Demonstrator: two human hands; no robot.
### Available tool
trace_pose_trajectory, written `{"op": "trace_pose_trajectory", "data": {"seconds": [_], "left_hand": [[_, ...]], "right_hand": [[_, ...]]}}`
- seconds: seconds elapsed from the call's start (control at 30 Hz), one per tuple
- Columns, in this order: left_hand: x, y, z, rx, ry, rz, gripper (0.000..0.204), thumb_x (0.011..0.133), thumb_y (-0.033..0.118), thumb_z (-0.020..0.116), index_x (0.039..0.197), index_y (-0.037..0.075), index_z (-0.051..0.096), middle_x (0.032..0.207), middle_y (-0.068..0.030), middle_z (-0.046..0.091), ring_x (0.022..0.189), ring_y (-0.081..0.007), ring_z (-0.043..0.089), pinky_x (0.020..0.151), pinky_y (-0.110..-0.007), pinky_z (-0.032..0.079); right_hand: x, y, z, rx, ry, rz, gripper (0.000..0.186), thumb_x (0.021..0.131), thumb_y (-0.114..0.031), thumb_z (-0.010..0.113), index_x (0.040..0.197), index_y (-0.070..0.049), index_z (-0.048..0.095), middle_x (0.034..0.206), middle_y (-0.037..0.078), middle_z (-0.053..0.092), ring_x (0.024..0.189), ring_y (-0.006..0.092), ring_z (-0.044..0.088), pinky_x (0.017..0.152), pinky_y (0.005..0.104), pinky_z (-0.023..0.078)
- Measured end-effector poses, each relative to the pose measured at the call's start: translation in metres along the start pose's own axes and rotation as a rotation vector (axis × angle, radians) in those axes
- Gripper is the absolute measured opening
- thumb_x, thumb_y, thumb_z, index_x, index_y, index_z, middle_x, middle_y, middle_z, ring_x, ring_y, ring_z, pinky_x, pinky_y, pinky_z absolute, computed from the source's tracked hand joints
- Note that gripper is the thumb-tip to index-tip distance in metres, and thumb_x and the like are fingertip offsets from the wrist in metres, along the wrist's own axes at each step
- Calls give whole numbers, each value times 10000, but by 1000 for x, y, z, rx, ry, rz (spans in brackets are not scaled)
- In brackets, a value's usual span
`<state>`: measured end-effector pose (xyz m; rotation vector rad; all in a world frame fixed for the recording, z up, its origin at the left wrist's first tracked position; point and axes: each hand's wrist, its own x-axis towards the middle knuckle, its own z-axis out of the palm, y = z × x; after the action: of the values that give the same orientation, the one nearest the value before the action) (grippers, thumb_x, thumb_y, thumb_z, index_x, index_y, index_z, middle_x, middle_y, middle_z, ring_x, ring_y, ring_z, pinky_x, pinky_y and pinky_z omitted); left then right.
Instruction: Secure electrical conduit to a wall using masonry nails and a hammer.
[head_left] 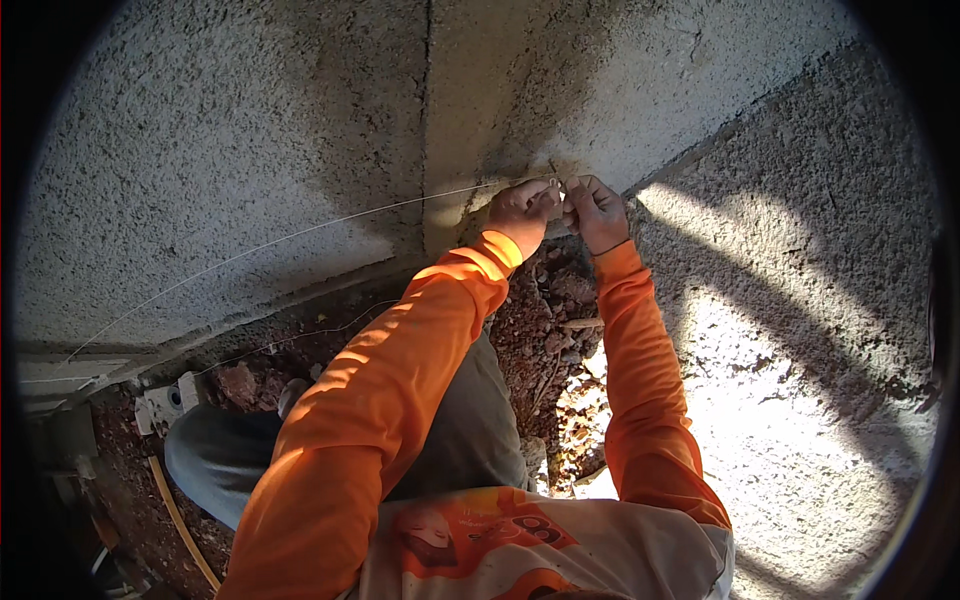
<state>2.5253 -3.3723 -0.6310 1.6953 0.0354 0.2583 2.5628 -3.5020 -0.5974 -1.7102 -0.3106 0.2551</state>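
A thin, pale string (pixel 400 203) runs taut along the rough grey wall (pixel 240 130), from the far left to my hands. My left hand (pixel 522 212) pinches the string close to its end, fingers curled together. Right beside it, my right hand (pixel 600 212) has thumb and fingers pressed together on the string's end. The small gap between the two hands shows a bit of string. Just above the fingertips, a thin nail-like piece (pixel 553 166) stands at the wall's base; whether the string loops round it I cannot tell.
Reddish soil and rubble (pixel 545 310) fill a trench along the wall's foot. A rough concrete surface (pixel 780 300) slopes at the right, in patchy sunlight. A second thin string (pixel 300 337) lies lower left, near a white block with a round hole (pixel 175 396) and a wooden strip (pixel 183 522).
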Motion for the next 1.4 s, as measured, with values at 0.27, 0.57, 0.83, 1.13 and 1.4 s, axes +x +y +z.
{"op": "trace_pose_trajectory", "data": {"seconds": [0.27, 0.57, 0.83, 1.13, 1.4], "left_hand": [[-2, -5, 4, -500, 31, -199, 187, 806, 217, 533, 824, 38, 582, 705, 26, 554, 605, -53, 469, 552, -197, 397], [9, -4, -18, -740, -378, -519, 135, 836, 147, 461, 878, 33, 522, 659, 10, 448, 513, -62, 381, 440, -192, 308], [13, 4, -21, -732, -478, -593, 136, 858, 150, 429, 878, 33, 495, 641, 20, 375, 499, -63, 305, 419, -194, 281], [12, 1, -22, -778, -491, -535, 132, 855, 172, 449, 834, 44, 474, 603, 11, 373, 460, -81, 310, 429, -218, 300], [3, -8, -21, -687, -320, -571, 178, 837, 177, 489, 934, 30, 517, 586, 7, 416, 440, -93, 374, 415, -216, 332]], "right_hand": [[-3, 18, 5, -60, -60, -177, 199, 824, -89, 438, 959, -7, 560, 704, 3, 554, 604, 42, 448, 542, 180, 372], [5, 20, -6, -12, -233, -106, 245, 844, -102, 451, 1068, -37, 526, 712, -13, 538, 504, 36, 414, 446, 178, 344], [32, -11, -31, -389, -500, -194, 176, 801, -110, 508, 951, -44, 570, 751, 5, 567, 651, 72, 476, 598, 225, 404], [28, -22, -18, -579, -560, -224, 129, 799, -138, 474, 852, -20, 477, 684, 65, 495, 644, 122, 457, 595, 279, 395], [13, -23, -18, -931, -225, -380, 180, 744, -138, 449, 868, -25, 382, 657, 199, 515, 599, 377, 519, 541, 418, 418]]}}
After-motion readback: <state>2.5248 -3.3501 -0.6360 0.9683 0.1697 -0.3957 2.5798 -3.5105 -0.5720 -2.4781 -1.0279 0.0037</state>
